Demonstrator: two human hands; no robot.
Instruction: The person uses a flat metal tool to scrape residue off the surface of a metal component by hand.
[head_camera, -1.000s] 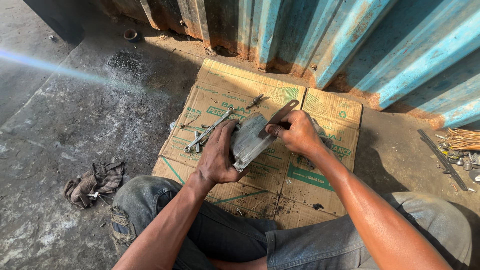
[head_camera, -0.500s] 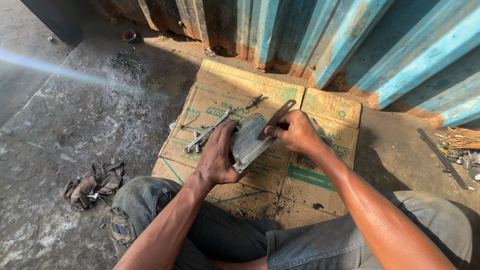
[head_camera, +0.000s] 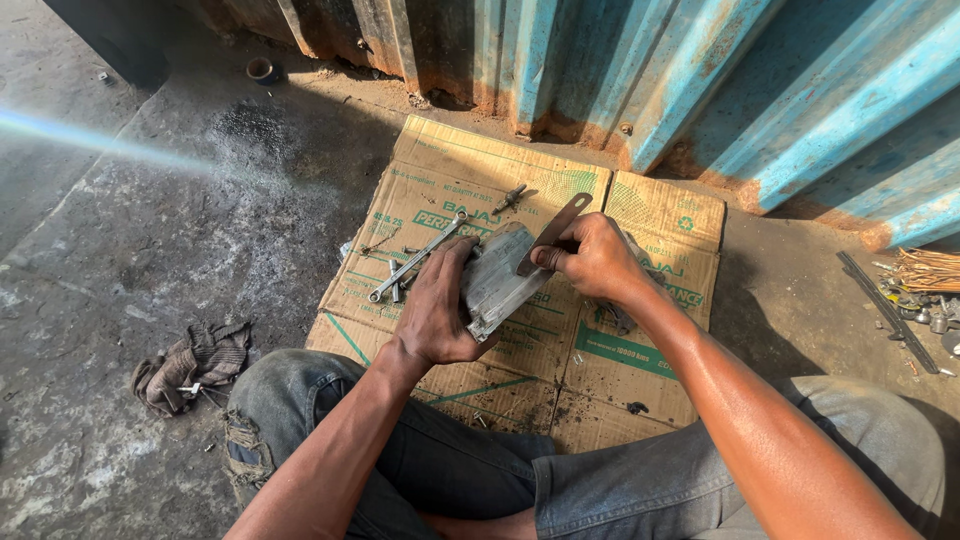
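In the head view, the person sits on the ground with knees spread, working over a flattened cardboard sheet (head_camera: 600, 350) laid before a blue corrugated metal wall (head_camera: 800, 110). The left hand (head_camera: 435, 310) is curled firmly around the left edge of a flat grey metal part (head_camera: 495, 285), tilting its face up toward the camera near the centre of the frame. The right hand (head_camera: 595, 260) is closed on a thin dark metal strip (head_camera: 555, 232), whose free end points toward one o'clock while its lower end meets the part's upper face.

The step in hand looks like scraping or prying at the part's surface with the strip. The next move would seem to call for a steady left grip while the right hand presses the strip along or under the surface.

A long spanner (head_camera: 415, 258) lies on the cardboard at ten o'clock from the part, touching nothing held. A crumpled rag (head_camera: 195, 362) sits on the concrete at eight o'clock, well apart. Small metal bits (head_camera: 915, 300) lie scattered at three o'clock.
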